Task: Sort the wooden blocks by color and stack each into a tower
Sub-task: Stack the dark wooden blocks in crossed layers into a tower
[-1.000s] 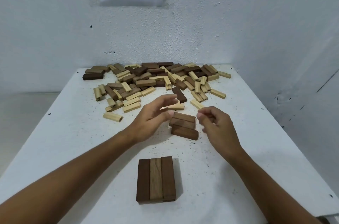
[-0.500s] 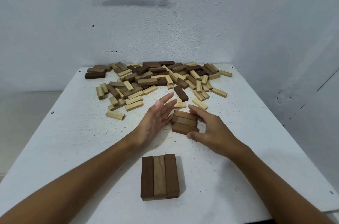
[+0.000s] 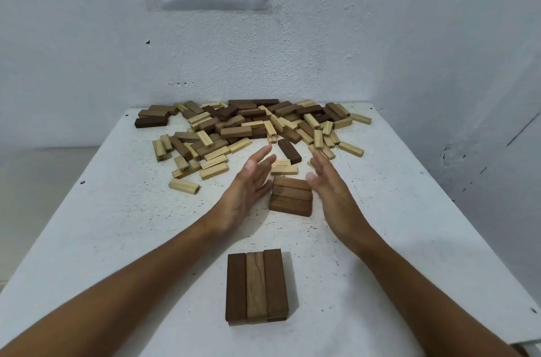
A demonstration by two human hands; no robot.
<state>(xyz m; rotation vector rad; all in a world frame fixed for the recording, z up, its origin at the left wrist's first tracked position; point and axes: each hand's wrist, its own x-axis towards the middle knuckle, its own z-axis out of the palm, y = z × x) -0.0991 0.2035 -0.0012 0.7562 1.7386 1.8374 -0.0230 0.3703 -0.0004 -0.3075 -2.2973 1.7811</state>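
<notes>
Head view, hands: left hand [image 3: 246, 190] and right hand [image 3: 330, 190], fingers straight, flank a row of three dark blocks [image 3: 291, 195]; contact cannot be told.
Near stack: three dark blocks side by side [image 3: 256, 286], near edge of white table [image 3: 102, 225].
Far pile: mixed light and dark blocks [image 3: 248, 128], unsorted.

Matt wooden blocks [image 3: 247, 125] (dark and pale) lie on a speckled white table [image 3: 117, 225].
</notes>
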